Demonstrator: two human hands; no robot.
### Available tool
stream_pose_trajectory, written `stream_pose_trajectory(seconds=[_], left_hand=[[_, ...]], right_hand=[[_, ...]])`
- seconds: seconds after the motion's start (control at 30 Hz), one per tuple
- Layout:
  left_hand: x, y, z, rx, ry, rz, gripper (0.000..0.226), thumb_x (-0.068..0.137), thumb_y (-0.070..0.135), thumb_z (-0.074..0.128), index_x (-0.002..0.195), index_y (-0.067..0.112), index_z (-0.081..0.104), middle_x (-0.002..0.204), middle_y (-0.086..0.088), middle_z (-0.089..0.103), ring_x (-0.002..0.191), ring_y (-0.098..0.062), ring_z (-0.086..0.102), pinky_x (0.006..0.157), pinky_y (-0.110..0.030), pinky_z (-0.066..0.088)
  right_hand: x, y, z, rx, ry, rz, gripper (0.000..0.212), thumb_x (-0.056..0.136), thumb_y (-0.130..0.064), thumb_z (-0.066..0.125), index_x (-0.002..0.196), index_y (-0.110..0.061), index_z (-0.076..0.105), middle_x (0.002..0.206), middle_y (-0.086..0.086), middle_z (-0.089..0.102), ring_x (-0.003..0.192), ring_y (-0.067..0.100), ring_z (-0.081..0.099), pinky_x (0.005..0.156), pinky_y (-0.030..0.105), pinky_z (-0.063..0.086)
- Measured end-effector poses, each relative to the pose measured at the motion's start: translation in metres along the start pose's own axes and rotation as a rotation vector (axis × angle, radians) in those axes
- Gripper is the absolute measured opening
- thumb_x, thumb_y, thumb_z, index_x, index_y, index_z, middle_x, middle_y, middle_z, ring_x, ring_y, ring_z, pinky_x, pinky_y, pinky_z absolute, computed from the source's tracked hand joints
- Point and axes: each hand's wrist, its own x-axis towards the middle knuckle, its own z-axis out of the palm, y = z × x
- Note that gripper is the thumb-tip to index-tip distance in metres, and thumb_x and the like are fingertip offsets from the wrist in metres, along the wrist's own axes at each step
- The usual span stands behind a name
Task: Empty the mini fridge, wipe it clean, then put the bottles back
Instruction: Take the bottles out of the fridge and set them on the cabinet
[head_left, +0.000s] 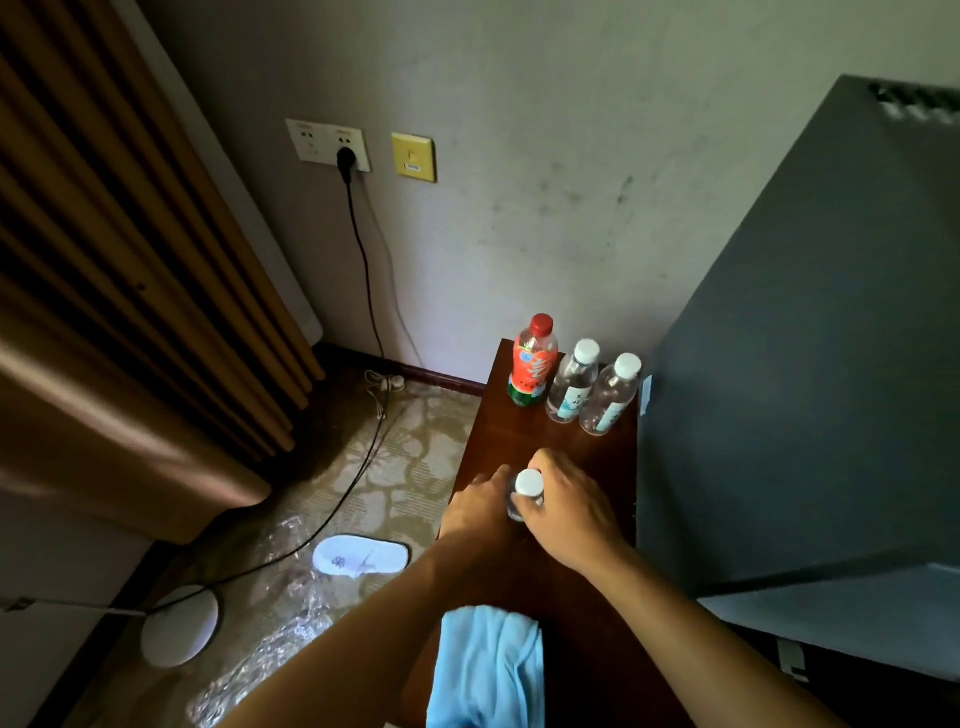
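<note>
Head view: both hands meet on a small clear bottle with a white cap (525, 493) standing on the dark wooden cabinet top (498, 436). The right hand (563, 512) curls its fingers round the bottle's right side and neck; the left hand (480, 506) wraps the left side, thumb up near the cap. Only the cap and shoulder of the bottle show between the fingers.

Beyond the fingertips, toward the wall, three more bottles stand upright in a row: a red-capped bottle with a red label (534, 361) on the left, then two clear white-capped water bottles (573, 382) and (612, 395), close together, the last just beside the mini fridge (810, 338). The grey fridge body stands to the right of the right hand's knuckles.

Behind the wrists, nearer the camera, a light blue cloth (488, 670) hangs over the cabinet's front edge, under the left forearm.

Left of the left hand, down on the patterned floor, lie a white slipper (361, 555) and a black cable (311, 530).
</note>
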Motion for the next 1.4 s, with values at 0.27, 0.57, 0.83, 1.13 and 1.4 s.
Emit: stream_pose_trajectory(seconds=[0.27, 0.57, 0.83, 1.13, 1.4], left_hand=[[0.046, 0.004, -0.017, -0.009, 0.040, -0.008, 0.054, 0.088, 0.020, 0.067, 0.132, 0.032, 0.039, 0.121, -0.008, 0.056, 0.109, -0.034, 0.061, 0.085, -0.042, 0.051], [0.087, 0.004, -0.037, -0.036, 0.078, 0.015, 0.040, 0.090, 0.020, 0.062, 0.124, 0.028, 0.044, 0.115, -0.009, 0.058, 0.104, -0.034, 0.062, 0.084, -0.044, 0.051], [0.102, 0.004, -0.042, -0.078, 0.120, 0.034, 0.032, 0.089, 0.020, 0.060, 0.116, 0.028, 0.045, 0.108, -0.007, 0.059, 0.096, -0.033, 0.062, 0.075, -0.040, 0.047], [0.096, 0.005, -0.041, -0.022, 0.076, 0.006, 0.051, 0.088, 0.021, 0.065, 0.131, 0.029, 0.038, 0.120, -0.008, 0.058, 0.105, -0.034, 0.062, 0.082, -0.042, 0.050], [0.077, 0.003, -0.047, 0.025, 0.115, 0.000, 0.057, 0.085, 0.043, 0.068, 0.131, 0.024, 0.039, 0.118, -0.007, 0.064, 0.107, -0.032, 0.063, 0.083, -0.041, 0.049]], right_hand=[[0.050, 0.002, -0.001, 0.114, 0.059, 0.082, 0.032, 0.080, -0.022, 0.076, 0.103, -0.019, 0.054, 0.108, -0.002, 0.055, 0.101, 0.015, 0.058, 0.083, 0.034, 0.056], [0.093, -0.001, 0.008, 0.199, 0.170, 0.135, 0.034, 0.078, -0.017, 0.077, 0.105, -0.015, 0.057, 0.105, 0.001, 0.057, 0.098, 0.019, 0.058, 0.082, 0.035, 0.055], [0.110, -0.006, 0.004, 0.201, 0.197, 0.173, 0.034, 0.079, -0.015, 0.077, 0.108, -0.008, 0.060, 0.109, 0.008, 0.057, 0.100, 0.025, 0.057, 0.086, 0.038, 0.053], [0.103, -0.006, 0.007, 0.219, 0.230, 0.174, 0.030, 0.079, -0.015, 0.075, 0.107, -0.014, 0.064, 0.106, 0.004, 0.057, 0.098, 0.022, 0.058, 0.079, 0.025, 0.046], [0.082, -0.002, -0.015, 0.319, 0.159, 0.213, 0.041, 0.086, -0.016, 0.068, 0.125, -0.020, 0.056, 0.112, -0.001, 0.061, 0.097, 0.013, 0.058, 0.084, 0.028, 0.051]])
